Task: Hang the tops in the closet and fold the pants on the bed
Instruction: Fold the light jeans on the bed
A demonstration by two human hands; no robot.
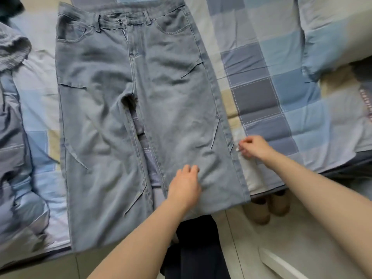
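Bed (pixel 261 93) bears jeans (pixel 128 109) lengthwise — waistband farthest.

The jeans (pixel 124 109) under the left grip (pixel 184 188) are a washed, faded light blue-grey with paler stitching and darker shading at 1 pocket. Beside the right grip (pixel 254 147), the bed cover (pixel 281 93) is a patchwork of checks in slate grey, sky blue, pale blue, cream and beige, with white stitch lines. Far to the left of both grips lies a grey ribbed garment (pixel 12 49). Below the grips, the floor (pixel 302 238) is pale beige tile, with tan slippers (pixel 269 208) on it.
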